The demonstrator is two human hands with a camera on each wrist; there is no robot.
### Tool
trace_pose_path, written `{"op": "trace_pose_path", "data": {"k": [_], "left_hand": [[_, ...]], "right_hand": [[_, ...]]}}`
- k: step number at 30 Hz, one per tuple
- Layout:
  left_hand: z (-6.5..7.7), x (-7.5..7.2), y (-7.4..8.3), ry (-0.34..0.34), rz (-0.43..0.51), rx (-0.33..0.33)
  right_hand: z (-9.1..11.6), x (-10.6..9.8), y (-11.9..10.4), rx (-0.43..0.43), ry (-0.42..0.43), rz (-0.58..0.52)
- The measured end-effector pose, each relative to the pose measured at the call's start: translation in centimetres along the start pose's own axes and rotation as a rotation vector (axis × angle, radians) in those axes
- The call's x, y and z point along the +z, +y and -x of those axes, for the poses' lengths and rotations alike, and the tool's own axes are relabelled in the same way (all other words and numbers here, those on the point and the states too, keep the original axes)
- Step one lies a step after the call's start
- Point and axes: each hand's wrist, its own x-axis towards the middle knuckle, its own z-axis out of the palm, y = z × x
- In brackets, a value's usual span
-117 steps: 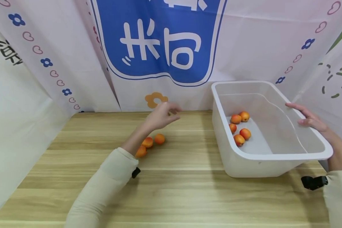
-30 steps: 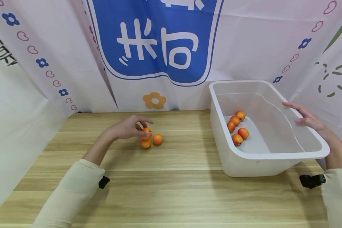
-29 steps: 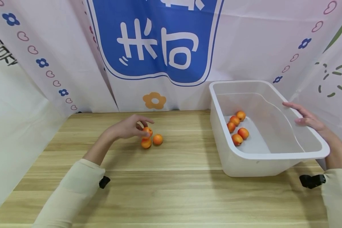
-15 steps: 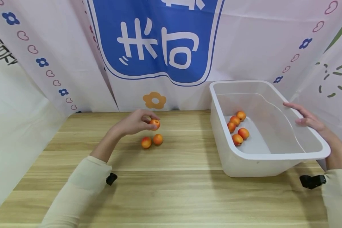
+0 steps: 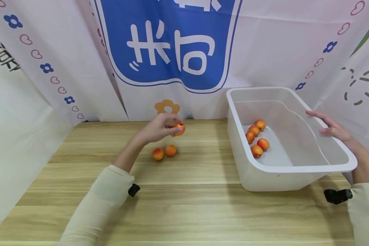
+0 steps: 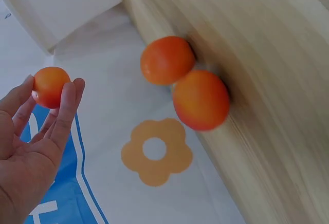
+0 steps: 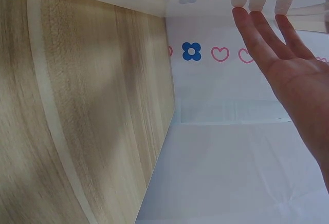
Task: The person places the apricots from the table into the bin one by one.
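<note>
Closest to us, two cream cloth sleeves [image 5: 95,205] reach in over the pale wood-grain counter [image 5: 187,212], a small black device [image 5: 134,190] at the left cuff and another on the right. On the right side stands the white translucent plastic box [image 5: 290,168], deep and rectangular, five small round orange-red fruits [image 5: 256,151] lying along the left of its floor. Out on the counter, left of the box, sit two loose orange-red fruits [image 5: 171,150], side by side. Just beyond them, here is the left hand [image 5: 163,129], pinching one round orange-red fruit [image 5: 179,129] between thumb and fingers, up off the wood. Over at the box, the right hand [image 5: 338,131] grips the right wall, thumb on the rim, fingers straight against the outside. And behind it all hangs a white cloth backdrop [image 5: 264,51] with a big blue panel [image 5: 196,41] and an orange flower [image 5: 158,106].
</note>
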Motion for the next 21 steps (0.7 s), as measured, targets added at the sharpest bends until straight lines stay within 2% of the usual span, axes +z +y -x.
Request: {"op": "trace_pose_path", "data": {"k": [7, 9, 12, 17, 21], "left_hand": [[-1.2, 0.5, 0.8, 0.013, -0.010, 0.051], [-1.5, 0.7, 1.2, 0.022, -0.020, 0.063], [-2.0, 1.0, 1.8, 0.030, -0.023, 0.073], [-2.8, 1.5, 2.4, 0.027, 0.017, 0.086], [-3.5, 2.0, 2.9, 0.045, 0.059, 0.075]], "right_hand": [[-0.5, -0.4, 0.0, -0.021, -0.148, -0.117], [-0.6, -0.5, 0.0, -0.028, -0.172, -0.120], [-0.6, -0.4, 0.0, -0.032, -0.160, -0.104], [-0.4, -0.4, 0.0, -0.022, -0.123, -0.095], [-0.4, -0.4, 0.0, -0.038, -0.127, -0.084]]}}
